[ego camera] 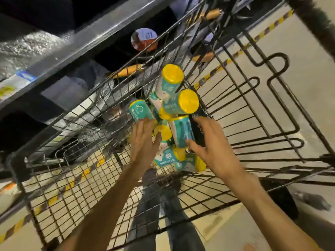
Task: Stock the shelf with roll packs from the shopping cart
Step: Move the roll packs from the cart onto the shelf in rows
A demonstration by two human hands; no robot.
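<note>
The roll packs are showing teal and white wrappers with yellow ends, the shopping cart is showing black wire in a grid, the shelf is looking dark grey, and the pale floor is carrying yellow-and-black striped tape.

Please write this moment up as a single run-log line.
stage: picking from black wire shopping cart | left hand: open, on teal yellow-capped roll packs | right hand: grips one pack plus a black object | shelf: not yet stocked
</note>
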